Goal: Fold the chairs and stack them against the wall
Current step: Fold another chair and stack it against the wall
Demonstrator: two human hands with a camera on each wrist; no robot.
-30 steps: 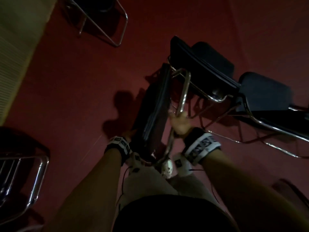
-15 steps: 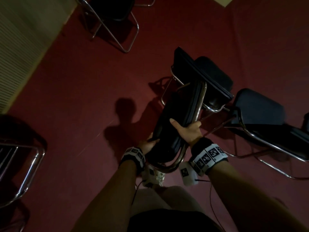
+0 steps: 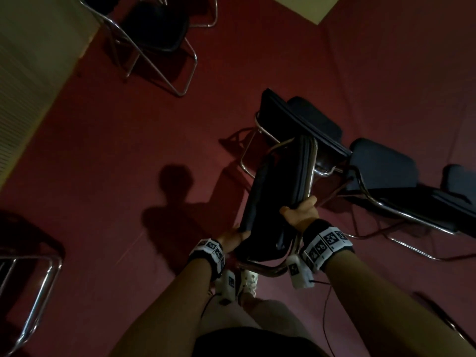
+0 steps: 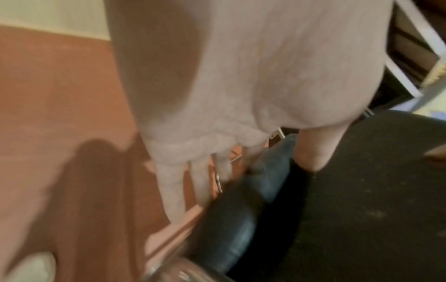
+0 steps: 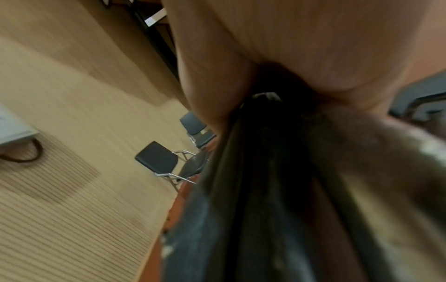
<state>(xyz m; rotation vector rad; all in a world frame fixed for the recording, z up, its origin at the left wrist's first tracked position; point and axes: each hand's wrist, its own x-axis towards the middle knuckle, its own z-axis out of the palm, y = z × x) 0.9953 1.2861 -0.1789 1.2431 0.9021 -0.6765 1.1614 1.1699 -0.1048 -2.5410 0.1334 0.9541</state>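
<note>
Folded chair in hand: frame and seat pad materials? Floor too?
Folded chair: frame looks like chromed steel tube, judging by bright mirror-like glints along the bends; pad looks like dark vinyl or leatherette, smooth with a slight sheen and a seamed edge. Floor: matte red, probably low-pile carpet, no reflections.

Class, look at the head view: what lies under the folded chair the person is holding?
Under the folded chair show red carpet, its shadow and a white shoe. The floor directly beneath it is hidden.

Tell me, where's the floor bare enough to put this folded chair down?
Bare red carpet lies left of the folded chair, between the ribbed wall, the open chair up top and the chrome frame lower left. The right is crowded with chairs.
</note>
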